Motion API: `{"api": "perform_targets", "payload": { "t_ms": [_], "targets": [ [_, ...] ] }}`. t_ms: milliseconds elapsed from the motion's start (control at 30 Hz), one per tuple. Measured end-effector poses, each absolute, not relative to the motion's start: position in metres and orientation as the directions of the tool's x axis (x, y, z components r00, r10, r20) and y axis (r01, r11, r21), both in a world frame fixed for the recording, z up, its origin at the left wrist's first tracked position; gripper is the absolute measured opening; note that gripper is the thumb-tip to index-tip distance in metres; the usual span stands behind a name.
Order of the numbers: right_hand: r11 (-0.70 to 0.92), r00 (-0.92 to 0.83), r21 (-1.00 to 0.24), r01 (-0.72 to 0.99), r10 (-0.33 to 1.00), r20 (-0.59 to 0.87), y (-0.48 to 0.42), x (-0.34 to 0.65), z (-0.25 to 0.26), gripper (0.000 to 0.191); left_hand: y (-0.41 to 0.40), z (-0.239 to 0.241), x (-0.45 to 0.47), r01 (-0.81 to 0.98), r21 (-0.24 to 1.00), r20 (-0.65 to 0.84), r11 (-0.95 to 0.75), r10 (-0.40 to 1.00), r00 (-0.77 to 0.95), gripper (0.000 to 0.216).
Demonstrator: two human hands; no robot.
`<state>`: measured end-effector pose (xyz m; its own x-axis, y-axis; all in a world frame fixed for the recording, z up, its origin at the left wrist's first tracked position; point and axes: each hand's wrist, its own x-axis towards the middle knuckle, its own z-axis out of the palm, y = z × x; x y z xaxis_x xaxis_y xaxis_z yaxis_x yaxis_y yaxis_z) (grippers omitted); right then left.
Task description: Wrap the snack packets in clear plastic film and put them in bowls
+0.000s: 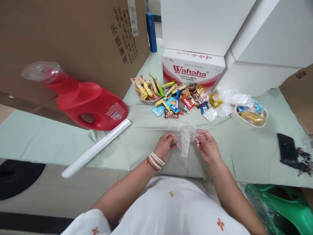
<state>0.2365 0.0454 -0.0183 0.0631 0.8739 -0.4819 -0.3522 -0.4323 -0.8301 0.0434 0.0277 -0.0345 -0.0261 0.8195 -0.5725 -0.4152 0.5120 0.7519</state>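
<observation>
A thin clear plastic bag (pixel 184 138) is stretched between my two hands, just above the cloth-covered table. My left hand (pixel 167 143), with beaded bracelets at the wrist, pinches the bag's left side. On the other side, the fingers of my right hand (pixel 206 145) are closed on its right edge. The bag looks crumpled and hangs down in the middle; whether anything is inside it I cannot make out. Beyond my hands lies a pile of wrapped snacks (pixel 188 102), apart from them.
A bowl of snacks (pixel 146 93) stands behind left, a white bowl (pixel 259 122) to the right beside crumpled plastic bags (pixel 232 96). At left are a red detergent bottle (pixel 93 101) and a white roll (pixel 97 148). Boxes (pixel 193 70) line the back. Keys (pixel 304 160) lie far right.
</observation>
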Motion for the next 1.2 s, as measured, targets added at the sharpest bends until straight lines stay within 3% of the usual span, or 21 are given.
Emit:
{"api": "perform_targets", "payload": {
  "t_ms": [133,233,400,500,567,667,833,933,1033,1100,1200],
  "targets": [
    [-0.508,-0.035,-0.801,-0.317,0.850,-0.526,0.071,0.297,-0.009,0.056,0.028,-0.028,0.006,-0.570,0.595,-0.583,0.566,0.792,0.179,0.042],
    [-0.504,-0.049,-0.829,-0.243,0.860,-0.508,0.091,0.326,-0.008,0.060,0.028,-0.026,-0.009,-0.533,0.627,-0.576,0.568,0.799,0.173,0.043],
    [-0.393,0.300,-0.918,-0.059,0.870,-0.392,0.090,0.323,-0.018,0.056,0.028,-0.032,0.008,-0.394,0.766,-0.545,0.508,0.838,0.021,0.042],
    [-0.449,0.384,-0.893,0.034,0.831,-0.403,0.069,0.304,-0.030,0.055,0.024,-0.036,0.023,-0.355,0.814,-0.496,0.460,0.868,-0.013,0.044],
    [-0.490,0.358,-0.867,0.095,0.829,-0.429,0.056,0.289,-0.039,0.056,0.023,-0.037,0.029,-0.353,0.829,-0.471,0.432,0.881,-0.028,0.046],
    [-0.434,0.316,-0.872,0.225,0.879,-0.356,0.046,0.271,-0.049,0.065,0.024,-0.035,0.030,-0.409,0.808,-0.478,0.424,0.878,-0.032,0.045],
    [-0.418,0.133,-0.907,0.049,0.903,-0.408,0.054,0.293,-0.050,0.069,0.036,-0.027,0.001,-0.547,0.681,-0.536,0.486,0.840,0.079,0.044],
    [-0.410,0.185,-0.901,0.142,0.905,-0.383,0.063,0.331,-0.040,0.064,0.041,-0.028,-0.023,-0.501,0.686,-0.553,0.527,0.826,0.110,0.042],
    [-0.199,0.321,-0.845,0.497,0.946,-0.034,0.060,0.342,-0.028,0.051,0.041,-0.031,-0.033,-0.459,0.706,-0.562,0.540,0.821,0.102,0.041],
    [0.066,0.092,-0.742,0.667,0.981,0.170,0.048,0.323,-0.023,0.051,0.038,-0.031,-0.028,-0.468,0.695,-0.557,0.545,0.821,0.128,0.041],
    [0.411,-0.390,-0.630,0.659,0.903,0.182,0.027,0.274,-0.028,0.045,0.036,-0.030,-0.016,-0.493,0.664,-0.552,0.562,0.813,0.183,0.041]
  ]
}}
